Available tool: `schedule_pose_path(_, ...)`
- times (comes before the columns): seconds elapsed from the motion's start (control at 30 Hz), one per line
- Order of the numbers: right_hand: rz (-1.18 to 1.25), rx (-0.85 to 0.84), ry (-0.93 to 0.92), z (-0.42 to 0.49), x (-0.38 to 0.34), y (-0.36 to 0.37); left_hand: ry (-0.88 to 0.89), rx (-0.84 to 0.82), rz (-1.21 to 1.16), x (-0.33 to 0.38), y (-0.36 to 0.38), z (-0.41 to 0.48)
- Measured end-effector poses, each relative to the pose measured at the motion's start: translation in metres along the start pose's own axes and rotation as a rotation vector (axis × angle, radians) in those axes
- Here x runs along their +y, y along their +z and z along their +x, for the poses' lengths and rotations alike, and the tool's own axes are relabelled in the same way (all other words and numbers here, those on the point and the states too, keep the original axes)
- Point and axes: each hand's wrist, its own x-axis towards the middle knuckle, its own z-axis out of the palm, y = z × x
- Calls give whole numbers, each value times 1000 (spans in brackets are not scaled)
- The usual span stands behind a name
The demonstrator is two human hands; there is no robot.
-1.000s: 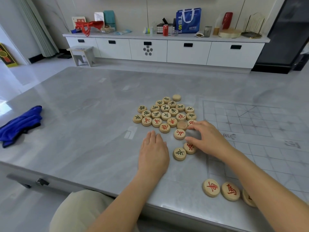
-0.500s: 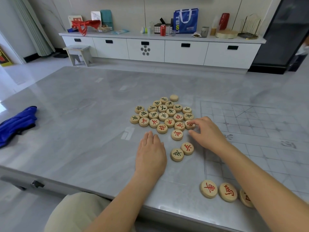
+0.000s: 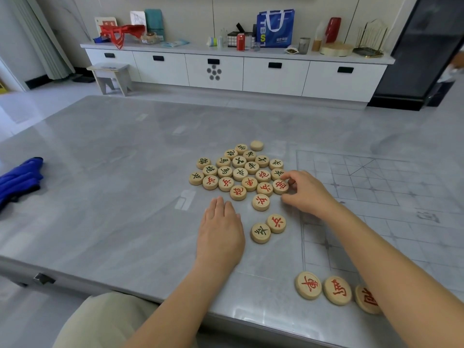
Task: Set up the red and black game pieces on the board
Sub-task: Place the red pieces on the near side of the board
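Observation:
A cluster of round wooden game pieces (image 3: 238, 169) with red and black characters lies on the grey table (image 3: 113, 172), left of the printed board grid (image 3: 376, 187). My right hand (image 3: 306, 192) pinches a red-marked piece (image 3: 280, 186) at the cluster's right edge between thumb and fingers. My left hand (image 3: 221, 232) rests flat on the table just below the cluster, holding nothing. Two loose pieces (image 3: 268, 228) lie between my hands. Three red pieces (image 3: 336, 290) stand in a row along the board's near edge, the rightmost partly hidden by my right forearm.
A blue cloth (image 3: 20, 179) lies at the table's left edge. Beyond the table stand a white sideboard (image 3: 236, 71) with bags, cans and cups on it, and a small stool (image 3: 110, 77). A dark cabinet (image 3: 426, 51) fills the right background.
My right hand has moved up and right along the cluster's edge and now pinches the red piece there. The left hand has stayed flat.

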Motion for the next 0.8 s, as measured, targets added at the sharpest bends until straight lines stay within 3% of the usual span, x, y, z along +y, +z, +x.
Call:
schedule_pose_path(0.33, -20, 18, -16, -6, -4, 3, 8, -3, 21, 0, -1, 0)
schedule_pose_path(0.53, -68, -121, -69, -11, -5, -1, 2, 28, 1, -1, 1, 1)
schedule_pose_path(0.8, -46, 81, -26, -69, 39, -58, 19, 26, 13, -5, 5, 5)
